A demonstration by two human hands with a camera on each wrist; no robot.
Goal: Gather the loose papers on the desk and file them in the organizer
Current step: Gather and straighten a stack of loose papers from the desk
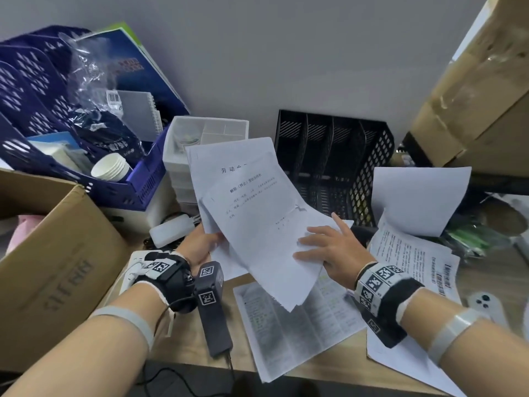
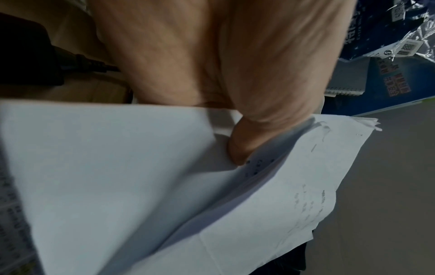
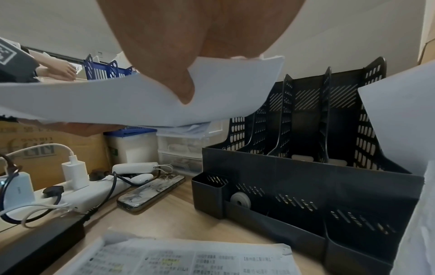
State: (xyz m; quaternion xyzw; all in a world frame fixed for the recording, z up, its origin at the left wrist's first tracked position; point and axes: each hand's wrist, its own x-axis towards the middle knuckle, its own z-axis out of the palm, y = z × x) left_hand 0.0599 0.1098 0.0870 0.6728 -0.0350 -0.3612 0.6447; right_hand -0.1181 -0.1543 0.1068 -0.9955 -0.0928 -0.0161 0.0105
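Both hands hold a stack of white papers (image 1: 252, 207) in the air above the wooden desk, printed side up. My left hand (image 1: 211, 239) grips its left edge, the thumb (image 2: 240, 145) pressed on the sheets (image 2: 141, 186). At the right edge my right hand (image 1: 315, 245) pinches the stack, fingers on top and thumb (image 3: 186, 89) below the papers (image 3: 117, 100). Behind the stack, against the wall, stands the black organizer (image 1: 335, 161), its upright slots (image 3: 306, 148) empty. Loose sheets lie on the desk: a printed one (image 1: 289, 322), several at the right (image 1: 412, 253), and a blank one (image 1: 418, 196).
A blue organizer (image 1: 137, 179) stuffed with cups and bags sits at back left, above an open cardboard box (image 1: 57, 253). A white drawer unit (image 1: 183, 156), a power strip (image 3: 89, 195) and a phone (image 3: 150, 193) lie left of the black organizer. A large carton (image 1: 481, 96) stands at the right.
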